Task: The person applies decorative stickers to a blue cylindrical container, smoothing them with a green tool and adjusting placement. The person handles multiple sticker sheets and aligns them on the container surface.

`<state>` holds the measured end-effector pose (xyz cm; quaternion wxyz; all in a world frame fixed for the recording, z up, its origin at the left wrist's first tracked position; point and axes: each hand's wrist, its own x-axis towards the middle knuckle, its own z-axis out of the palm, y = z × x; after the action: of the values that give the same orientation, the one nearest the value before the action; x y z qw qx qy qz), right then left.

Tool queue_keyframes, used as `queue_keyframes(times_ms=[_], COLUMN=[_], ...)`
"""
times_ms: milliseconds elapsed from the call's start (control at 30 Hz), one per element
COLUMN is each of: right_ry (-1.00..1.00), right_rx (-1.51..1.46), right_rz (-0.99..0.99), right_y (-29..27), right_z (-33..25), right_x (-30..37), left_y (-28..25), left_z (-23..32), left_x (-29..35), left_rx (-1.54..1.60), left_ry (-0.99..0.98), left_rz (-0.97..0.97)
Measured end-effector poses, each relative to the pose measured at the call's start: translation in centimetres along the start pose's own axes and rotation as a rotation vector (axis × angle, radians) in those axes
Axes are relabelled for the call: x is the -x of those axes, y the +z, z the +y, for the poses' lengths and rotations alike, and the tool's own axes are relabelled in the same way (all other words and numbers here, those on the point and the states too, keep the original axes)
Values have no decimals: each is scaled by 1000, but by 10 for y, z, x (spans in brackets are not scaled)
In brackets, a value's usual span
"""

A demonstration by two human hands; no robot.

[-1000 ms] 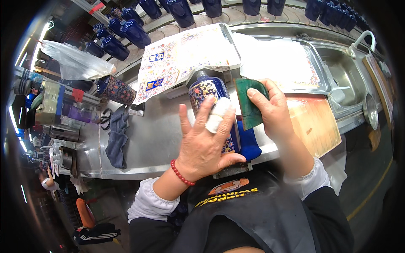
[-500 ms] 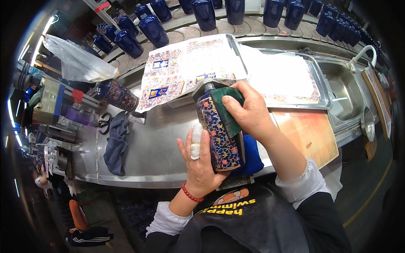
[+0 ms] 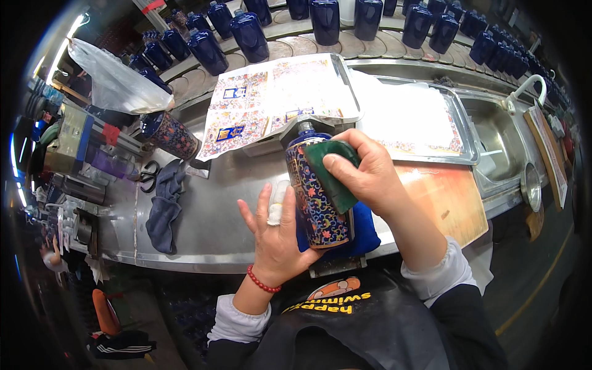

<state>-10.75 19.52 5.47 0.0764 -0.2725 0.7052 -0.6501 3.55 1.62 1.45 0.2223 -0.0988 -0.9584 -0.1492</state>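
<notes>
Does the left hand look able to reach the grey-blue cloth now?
Probably yes: the left hand is open beside the patterned bottle, and steel counter alone shows between it and the cloth.

And here the green scraper (image 3: 332, 179) covers a slice of the floral blue bottle (image 3: 322, 225), while the right hand (image 3: 373, 176) hides the scraper's far edge, most fingertips tucked from sight! The blue cloth (image 3: 368, 233) half-vanishes behind the bottle; up top, dark blue bottles (image 3: 257, 8) get cropped; far left, a person (image 3: 54, 258) blurs.
</notes>
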Motion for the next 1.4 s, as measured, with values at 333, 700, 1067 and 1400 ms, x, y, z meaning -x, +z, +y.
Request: queue_keyframes(times_ms=[333,700,1067,1400], right_ry=[171,154,217,278], right_rx=[130,-203,-141,-167], right_rz=[80,-111,129,-88], right_y=[-21,-26,-40,-30], right_z=[-7,5,17,3], right_x=[-36,-48,-13,-30], left_y=[-3,8,-18,-10], left_z=[5,-4,-47,-59], left_x=[-4,5,-96,-107], left_rx=[-27,94,-94,174], left_ry=[26,-43,299,176], left_rz=[42,-20,2,17])
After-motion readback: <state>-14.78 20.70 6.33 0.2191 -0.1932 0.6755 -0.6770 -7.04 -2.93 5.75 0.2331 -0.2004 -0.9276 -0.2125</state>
